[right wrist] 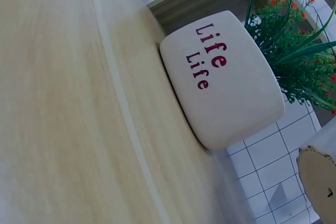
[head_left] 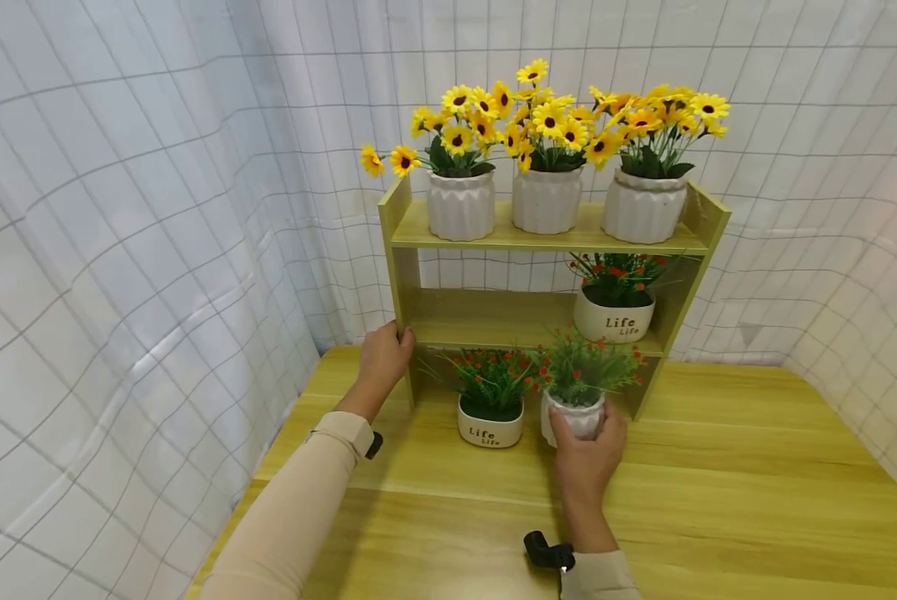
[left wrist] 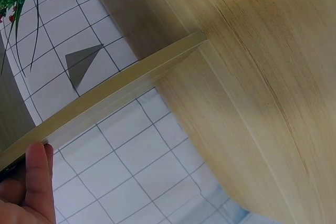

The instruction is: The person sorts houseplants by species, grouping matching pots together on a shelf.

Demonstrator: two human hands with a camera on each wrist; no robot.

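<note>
My left hand grips the left side panel of a wooden shelf rack; in the left wrist view its fingers lie against the panel's edge. My right hand holds a white fluted flowerpot with a red-flowered plant, in front of the lower right part of the rack. The unglazed underside of a pot shows at the right wrist view's edge. Left of the held pot, a cream "Life" flowerpot with red flowers stands on the table, also seen up close in the right wrist view.
Several white pots with yellow flowers, one the middle pot, stand on the top shelf. Another "Life" pot sits at the right of the middle shelf. White gridded cloth hangs behind and beside the wooden table.
</note>
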